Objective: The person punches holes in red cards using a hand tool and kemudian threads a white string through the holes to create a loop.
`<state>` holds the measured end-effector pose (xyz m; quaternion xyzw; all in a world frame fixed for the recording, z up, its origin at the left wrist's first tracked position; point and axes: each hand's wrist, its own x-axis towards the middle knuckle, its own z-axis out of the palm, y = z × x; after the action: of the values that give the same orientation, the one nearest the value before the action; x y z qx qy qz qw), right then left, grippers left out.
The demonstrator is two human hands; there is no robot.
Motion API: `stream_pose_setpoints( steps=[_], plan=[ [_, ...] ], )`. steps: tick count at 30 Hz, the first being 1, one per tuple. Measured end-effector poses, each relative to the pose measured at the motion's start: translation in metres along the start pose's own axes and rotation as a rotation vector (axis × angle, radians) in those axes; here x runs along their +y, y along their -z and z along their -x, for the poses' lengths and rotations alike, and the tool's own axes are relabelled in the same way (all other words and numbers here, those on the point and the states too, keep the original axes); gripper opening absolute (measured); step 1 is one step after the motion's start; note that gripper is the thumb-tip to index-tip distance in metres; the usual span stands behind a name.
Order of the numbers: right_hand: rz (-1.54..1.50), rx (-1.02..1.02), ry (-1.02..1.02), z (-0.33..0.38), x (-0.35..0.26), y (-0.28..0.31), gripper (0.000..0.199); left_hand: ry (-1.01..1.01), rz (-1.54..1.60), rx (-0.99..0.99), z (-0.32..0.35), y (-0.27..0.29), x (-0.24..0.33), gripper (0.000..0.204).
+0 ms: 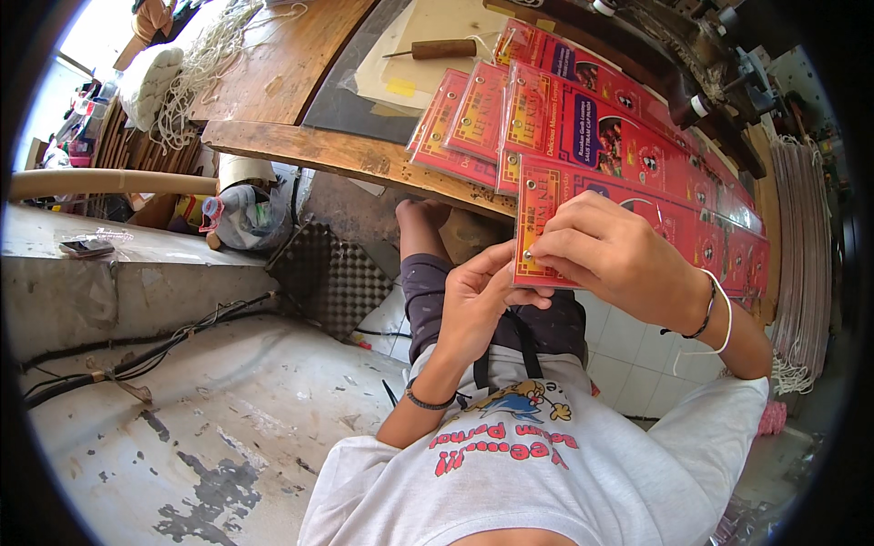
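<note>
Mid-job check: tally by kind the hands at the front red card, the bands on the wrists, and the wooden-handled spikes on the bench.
Left hand and right hand at the red card: 2
Dark wristbands: 2
White wrist string: 1
Wooden-handled spike: 1
Total: 6

I'd say the fisheye view looks from the head of the person point(546, 464), close before the wooden table point(264, 73), steeply down, facing its near edge.

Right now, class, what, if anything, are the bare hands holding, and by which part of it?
The left hand and right hand hold a glossy red-and-yellow rectangular panel by its near left corner.
</note>
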<state>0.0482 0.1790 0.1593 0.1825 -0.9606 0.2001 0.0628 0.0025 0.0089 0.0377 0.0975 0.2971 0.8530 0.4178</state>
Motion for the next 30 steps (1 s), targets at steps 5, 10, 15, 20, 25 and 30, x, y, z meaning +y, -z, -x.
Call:
stream_pose_setpoints(
  steps=[5, 10, 15, 20, 25, 30],
  plan=[
    [0.105, 0.007, 0.035, -0.001, -0.004, -0.001, 0.022, 0.019, 0.035, 0.030, 0.000, -0.001, 0.002, 0.035],
    [0.074, 0.013, -0.002, -0.003, -0.003, -0.004, 0.021, -0.046, -0.033, 0.023, -0.003, 0.002, -0.004, 0.030],
    [0.084, 0.029, -0.013, -0.004, -0.003, -0.005, 0.019, -0.113, -0.145, 0.061, -0.007, -0.001, -0.004, 0.026],
    [0.072, 0.075, -0.045, -0.005, -0.006, -0.006, 0.018, -0.200, -0.199, 0.070, -0.011, -0.002, -0.006, 0.022],
    [0.080, 0.092, -0.036, -0.007, -0.005, -0.008, 0.017, -0.308, -0.278, 0.047, -0.012, 0.001, -0.006, 0.018],
    [0.036, 0.068, -0.057, -0.009, -0.007, -0.005, 0.017, -0.390, -0.364, 0.031, -0.014, 0.008, -0.009, 0.017]
  ],
)
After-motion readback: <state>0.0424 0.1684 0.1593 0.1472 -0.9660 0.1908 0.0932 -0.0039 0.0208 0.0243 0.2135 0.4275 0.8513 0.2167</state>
